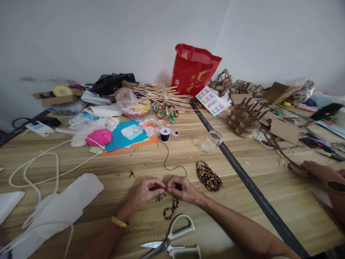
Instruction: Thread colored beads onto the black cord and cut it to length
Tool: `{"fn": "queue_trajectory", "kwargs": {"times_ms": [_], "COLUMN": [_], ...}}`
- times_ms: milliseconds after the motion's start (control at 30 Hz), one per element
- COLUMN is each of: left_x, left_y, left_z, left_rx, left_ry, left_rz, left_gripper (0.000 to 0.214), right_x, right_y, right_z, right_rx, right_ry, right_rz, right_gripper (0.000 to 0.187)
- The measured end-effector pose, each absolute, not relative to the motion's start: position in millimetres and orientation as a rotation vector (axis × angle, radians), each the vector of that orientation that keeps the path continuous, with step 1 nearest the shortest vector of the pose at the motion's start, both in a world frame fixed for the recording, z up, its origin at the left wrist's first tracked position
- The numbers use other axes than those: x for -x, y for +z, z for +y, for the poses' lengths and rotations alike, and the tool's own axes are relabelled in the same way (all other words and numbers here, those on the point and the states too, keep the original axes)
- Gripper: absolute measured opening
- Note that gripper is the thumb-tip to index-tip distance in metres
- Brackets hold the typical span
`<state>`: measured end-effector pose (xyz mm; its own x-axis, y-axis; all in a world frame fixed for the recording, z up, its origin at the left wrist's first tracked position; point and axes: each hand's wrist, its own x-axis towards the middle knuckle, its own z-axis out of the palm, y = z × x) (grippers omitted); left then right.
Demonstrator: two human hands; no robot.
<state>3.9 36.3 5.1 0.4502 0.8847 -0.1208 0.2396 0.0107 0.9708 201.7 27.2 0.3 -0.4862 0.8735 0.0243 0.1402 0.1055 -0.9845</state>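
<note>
Bottom centre, one pair of scissors [164, 246] lies with blades parted on the wood-grained desk [140, 158]. Just above, two hands busy: the left hand [147, 192] has its grip pinched, fingertips together, what's between them too small to tell. The right hand [184, 189] has its grip pinching the black cord [168, 151], and one bead strand [175, 203] trails below it, lower centre. Loose beads [161, 197] bunch beneath the left, too crowded to count. Right of centre, one bead coil [207, 176]; beyond it a dark strip [248, 180] slants across the desk. Mid-frame now: one clear jar [211, 141], one black spool [165, 136], one pink yarn ball [99, 137] out left. Upper centre, one red bag [192, 72] stands before a pale grey wall [107, 36].
</note>
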Motion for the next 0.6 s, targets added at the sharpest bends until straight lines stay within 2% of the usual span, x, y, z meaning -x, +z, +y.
{"fn": "queue_trajectory", "kwargs": {"times_ms": [600], "left_x": [-9.5], "left_y": [13.7], "left_z": [34.6], "left_rx": [-1.633], "left_ry": [0.67], "left_rz": [1.067], "left_gripper": [0.012], "right_x": [-201.6], "right_y": [-3.4], "right_z": [27.8], "right_rx": [1.025], "right_ry": [1.403], "right_rz": [-1.77], "right_gripper": [0.024]}}
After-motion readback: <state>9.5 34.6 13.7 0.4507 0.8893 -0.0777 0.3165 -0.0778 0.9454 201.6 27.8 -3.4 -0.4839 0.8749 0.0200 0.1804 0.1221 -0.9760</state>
